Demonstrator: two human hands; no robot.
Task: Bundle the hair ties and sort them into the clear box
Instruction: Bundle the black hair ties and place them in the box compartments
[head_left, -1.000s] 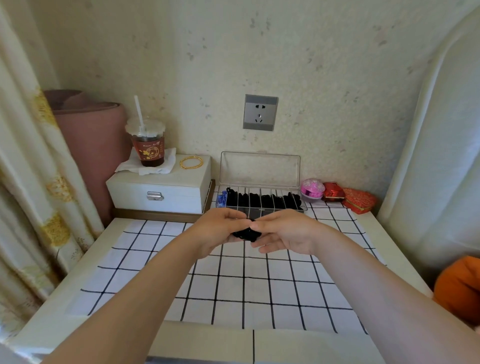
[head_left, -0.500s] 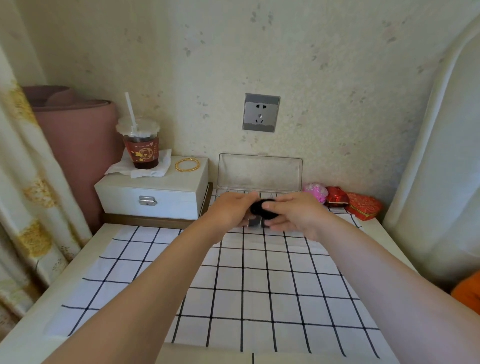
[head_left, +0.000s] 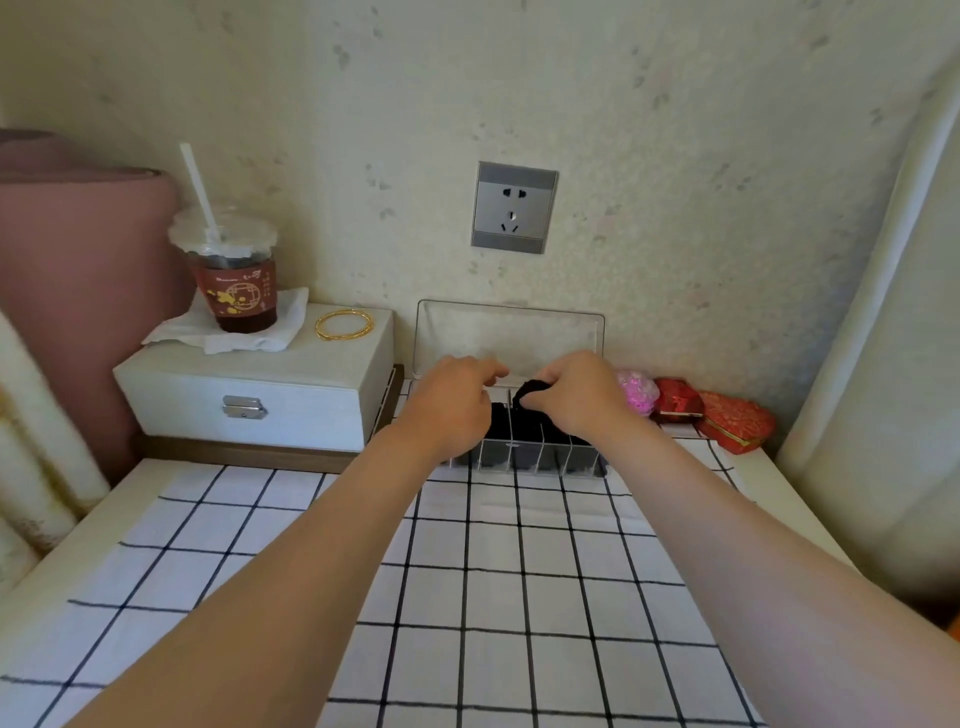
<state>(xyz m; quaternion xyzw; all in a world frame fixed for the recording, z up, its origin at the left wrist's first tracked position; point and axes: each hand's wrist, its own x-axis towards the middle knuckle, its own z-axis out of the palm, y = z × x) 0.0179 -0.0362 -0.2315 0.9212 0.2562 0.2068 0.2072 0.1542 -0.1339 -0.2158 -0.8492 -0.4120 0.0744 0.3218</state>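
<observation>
The clear box (head_left: 524, 457) stands against the wall with its lid (head_left: 509, 338) raised behind it. Its narrow compartments hold black hair ties. Both my hands hover over the box. My right hand (head_left: 576, 400) pinches a black bundle of hair ties (head_left: 530, 389) just above the compartments. My left hand (head_left: 452, 405) is right beside it on the left, index finger stretched toward the bundle, and covers the box's left part. Whether the left fingers touch the bundle I cannot tell.
A white drawer box (head_left: 260, 395) at the left carries a drink cup with a straw (head_left: 234, 280) on a napkin and a gold bangle (head_left: 344, 325). A pink ball (head_left: 639, 389) and two red boxes (head_left: 727, 421) sit right of the clear box. A checked cloth (head_left: 467, 597) covers the table.
Both hands moved forward from above the cloth to over the clear box, carrying the black bundle. The left hand has loosened from it and the right hand keeps the grip.
</observation>
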